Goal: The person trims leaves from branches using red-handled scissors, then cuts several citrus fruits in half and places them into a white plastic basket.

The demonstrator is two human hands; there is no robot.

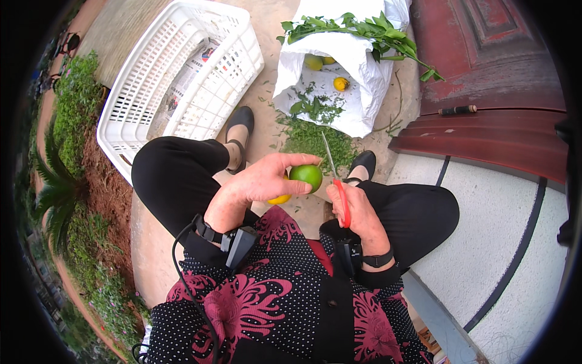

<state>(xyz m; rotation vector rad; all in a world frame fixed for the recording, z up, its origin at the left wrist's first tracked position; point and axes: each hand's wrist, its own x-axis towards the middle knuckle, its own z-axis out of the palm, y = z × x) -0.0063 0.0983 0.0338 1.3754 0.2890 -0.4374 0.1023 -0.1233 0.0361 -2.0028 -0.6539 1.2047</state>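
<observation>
Between the thumb and fingers of my left hand (257, 179) is a round green citrus fruit (306, 176). Just below that hand shows part of a yellow fruit (280, 198); whether the hand grips it too I cannot tell. My right hand (362, 209) is closed around the red handles of a pair of scissors (343, 205). Their thin metal blades point away from me, beside the green fruit and a little apart from it. Beyond both hands, a white sack (379, 100) lies with its mouth toward me, several yellowish and green fruits (341, 84) inside.
A white plastic basket (182, 130) lined with newspaper (188, 79) stands at the far left. Leafy green branches (357, 29) lie over the sack. Small leaf clippings (315, 138) cover the ground before it. A dark red door (479, 67) is at the far right.
</observation>
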